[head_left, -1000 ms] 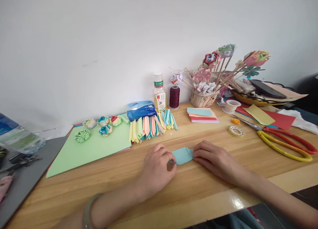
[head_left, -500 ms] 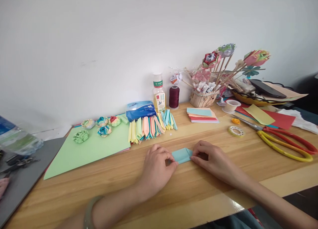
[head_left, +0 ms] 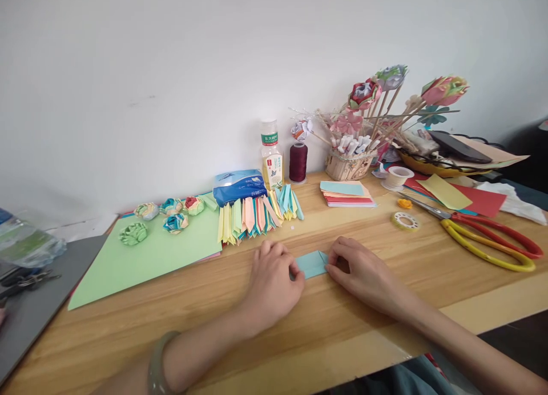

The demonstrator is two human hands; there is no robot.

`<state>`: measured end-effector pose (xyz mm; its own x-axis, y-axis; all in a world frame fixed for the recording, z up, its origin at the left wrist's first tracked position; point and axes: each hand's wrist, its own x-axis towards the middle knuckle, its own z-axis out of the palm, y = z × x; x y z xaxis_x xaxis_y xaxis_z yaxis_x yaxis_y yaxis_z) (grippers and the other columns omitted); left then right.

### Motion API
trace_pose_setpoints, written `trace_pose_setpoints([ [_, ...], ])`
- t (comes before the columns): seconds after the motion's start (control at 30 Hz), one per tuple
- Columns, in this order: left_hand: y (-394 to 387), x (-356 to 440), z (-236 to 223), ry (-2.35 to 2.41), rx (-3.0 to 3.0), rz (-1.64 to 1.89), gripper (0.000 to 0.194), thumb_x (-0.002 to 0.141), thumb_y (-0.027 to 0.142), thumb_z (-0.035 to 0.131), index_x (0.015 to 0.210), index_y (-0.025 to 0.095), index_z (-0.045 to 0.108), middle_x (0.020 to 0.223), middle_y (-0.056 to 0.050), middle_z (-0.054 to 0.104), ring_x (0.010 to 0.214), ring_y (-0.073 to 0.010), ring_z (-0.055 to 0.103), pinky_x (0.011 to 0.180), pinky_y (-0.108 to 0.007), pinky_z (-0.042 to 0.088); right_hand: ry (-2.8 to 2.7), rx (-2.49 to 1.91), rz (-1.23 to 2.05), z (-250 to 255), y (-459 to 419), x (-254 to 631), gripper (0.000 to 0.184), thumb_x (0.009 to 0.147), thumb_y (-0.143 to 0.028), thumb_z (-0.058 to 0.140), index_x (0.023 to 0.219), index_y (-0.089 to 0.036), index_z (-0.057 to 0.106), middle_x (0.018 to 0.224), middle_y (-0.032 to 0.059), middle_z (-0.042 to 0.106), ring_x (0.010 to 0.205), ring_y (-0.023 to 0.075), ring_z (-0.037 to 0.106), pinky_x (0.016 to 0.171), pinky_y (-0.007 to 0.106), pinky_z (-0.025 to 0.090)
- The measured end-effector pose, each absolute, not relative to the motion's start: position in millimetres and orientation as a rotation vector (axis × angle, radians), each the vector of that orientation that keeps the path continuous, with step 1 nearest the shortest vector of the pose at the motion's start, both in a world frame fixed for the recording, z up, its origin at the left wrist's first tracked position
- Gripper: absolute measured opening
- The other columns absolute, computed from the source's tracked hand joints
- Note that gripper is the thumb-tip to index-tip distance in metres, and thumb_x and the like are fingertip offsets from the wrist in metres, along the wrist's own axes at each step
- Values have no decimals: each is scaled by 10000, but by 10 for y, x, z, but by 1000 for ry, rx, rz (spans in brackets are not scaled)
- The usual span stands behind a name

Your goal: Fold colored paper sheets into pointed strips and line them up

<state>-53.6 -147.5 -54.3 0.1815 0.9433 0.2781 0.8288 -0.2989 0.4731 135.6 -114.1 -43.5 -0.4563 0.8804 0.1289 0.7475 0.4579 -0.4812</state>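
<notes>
Across the one wooden table (head_left: 141,315), I rest both forearms, probably for steadiness. One green sheet (head_left: 158,258) lies flat at left, seemingly a mat keeping the flowers together. One pair of scissors (head_left: 445,214) lies off to the right, likely out of my way. Folded strips (head_left: 252,215) sit bunched; they overlap too much for me to count. My two hands are curled nearly closed: the left hand (head_left: 276,281) grips the paper's left end, its fingertips partly hidden, and the right hand (head_left: 362,272) pinches the other, I judge to keep it taut. That one blue paper (head_left: 312,263) is between them, low over the table before me. Smaller yet, I count five paper flowers (head_left: 175,223) and one tape roll (head_left: 395,219).
</notes>
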Motion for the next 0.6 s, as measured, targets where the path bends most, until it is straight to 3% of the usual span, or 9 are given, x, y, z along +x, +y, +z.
trace_pose_setpoints([
  [0.6, -1434, -583, -620, 1682, 2189, 842, 162, 709, 161, 683, 575, 201, 603, 816, -37, 569, 854, -235, 483, 719, -420, 432, -2337, -1408, 401, -509, -1166, 1322, 152, 781, -134, 474, 652, -212, 460, 733, 24, 561, 733, 195, 521, 669, 335, 377],
])
